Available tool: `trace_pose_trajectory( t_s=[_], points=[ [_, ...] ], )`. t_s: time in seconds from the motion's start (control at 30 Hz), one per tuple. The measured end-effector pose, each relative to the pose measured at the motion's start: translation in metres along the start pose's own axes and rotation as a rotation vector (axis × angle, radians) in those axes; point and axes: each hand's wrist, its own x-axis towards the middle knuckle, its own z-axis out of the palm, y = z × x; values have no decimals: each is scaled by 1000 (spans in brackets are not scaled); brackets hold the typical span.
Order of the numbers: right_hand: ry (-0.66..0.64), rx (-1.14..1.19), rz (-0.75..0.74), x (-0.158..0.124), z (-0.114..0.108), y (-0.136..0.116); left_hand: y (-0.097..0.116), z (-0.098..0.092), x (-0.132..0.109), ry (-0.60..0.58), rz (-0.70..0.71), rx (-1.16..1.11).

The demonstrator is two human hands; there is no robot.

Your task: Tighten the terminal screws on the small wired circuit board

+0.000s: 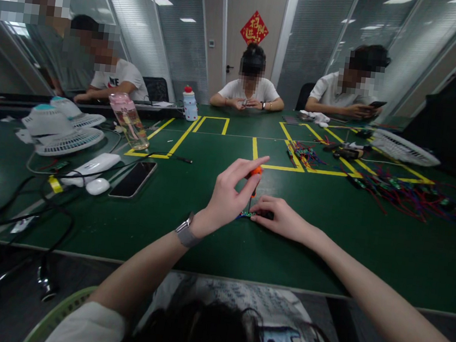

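Note:
An orange-and-black screwdriver point(257, 171) stands upright in my left hand point(232, 190), its handle between the thumb and fingers. Its thin shaft points down at a small green circuit board point(246, 215) on the table. My right hand point(276, 216) rests low beside the shaft, fingertips pinched on the board's right end. My left hand partly hides the board's left side, so what the tip touches is too small to tell.
Left on the green table point(154, 239) are a black phone point(133, 179), a white mouse point(98, 186), cables, a bottle point(130, 121) and white fans point(67, 139). Wired boards point(410, 197) lie at the right. Several people sit or stand across the table.

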Motion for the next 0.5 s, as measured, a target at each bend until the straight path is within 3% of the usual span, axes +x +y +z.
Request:
trace_pose_trajectory(
  t_s=[0.13,0.33,0.5],
  points=[
    [-11,6,9,0,-1,-1,2,0,0,49,35,93],
    [4,3,-8,-1,0,1,-1,-1,0,-4,-91,-119],
    [4,15,-1,-1,0,2,-1,-1,1,110,-90,-4]
  ],
)
